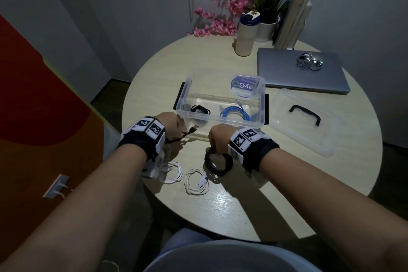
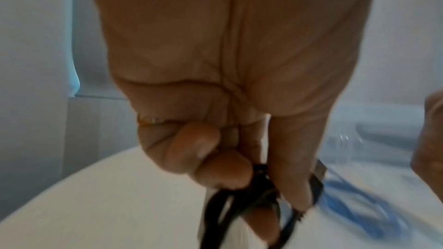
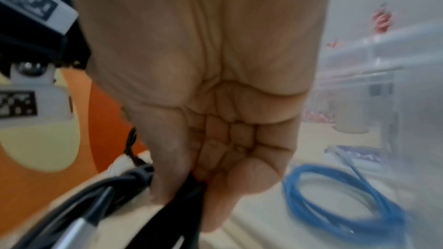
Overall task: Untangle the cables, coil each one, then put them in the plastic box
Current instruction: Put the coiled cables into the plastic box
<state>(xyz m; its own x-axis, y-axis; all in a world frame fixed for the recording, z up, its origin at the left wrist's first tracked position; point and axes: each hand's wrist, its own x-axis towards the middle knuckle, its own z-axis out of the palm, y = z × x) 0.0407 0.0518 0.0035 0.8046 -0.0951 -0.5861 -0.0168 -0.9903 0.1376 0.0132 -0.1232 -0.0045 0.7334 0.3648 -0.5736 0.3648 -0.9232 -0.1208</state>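
While the right hand [image 1: 217,137] grips a black coil [image 1: 218,162] before the box [image 1: 220,99], the left hand [image 1: 170,126] pinches its plug end [image 1: 194,129], likely to finish winding.

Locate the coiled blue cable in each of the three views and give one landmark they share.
Head: blue cable lies coiled in the right half of the plastic box, centre frame.
Left wrist: blue cable, blurred, lower right, behind the left hand.
Right wrist: blue cable, lower right, seen through the box wall.
Shared landmark: the clear plastic box.
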